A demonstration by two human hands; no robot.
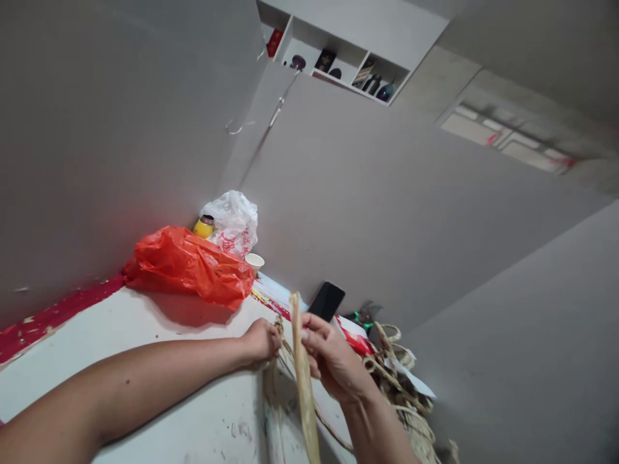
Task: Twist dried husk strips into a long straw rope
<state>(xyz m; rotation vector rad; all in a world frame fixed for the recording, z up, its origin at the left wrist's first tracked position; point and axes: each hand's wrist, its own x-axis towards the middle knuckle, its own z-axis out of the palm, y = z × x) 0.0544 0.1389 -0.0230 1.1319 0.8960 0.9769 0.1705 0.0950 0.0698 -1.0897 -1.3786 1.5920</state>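
Over the white tabletop, my left hand (pixel 262 341) is closed on a twisted straw cord (pixel 282 327), whose knotted end pokes up past the fingers. My right hand (pixel 333 357) is beside it, thumb and fingers pinched on a long flat strip of dried plant leaf (pixel 304 380). This pale yellow strip stands almost upright and runs down out of the bottom of the view. A thin length of cord (pixel 333 435) trails below, behind the strip and toward my right forearm. My left palm side is hidden.
An orange plastic bag (pixel 188 267) lies at the back left, near a white bag (pixel 235 219), a yellow jar (pixel 204 226) and a paper cup (pixel 254 261). A black phone (pixel 327 301) leans behind my right hand. Coiled straw rope (pixel 401 386) is heaped at right.
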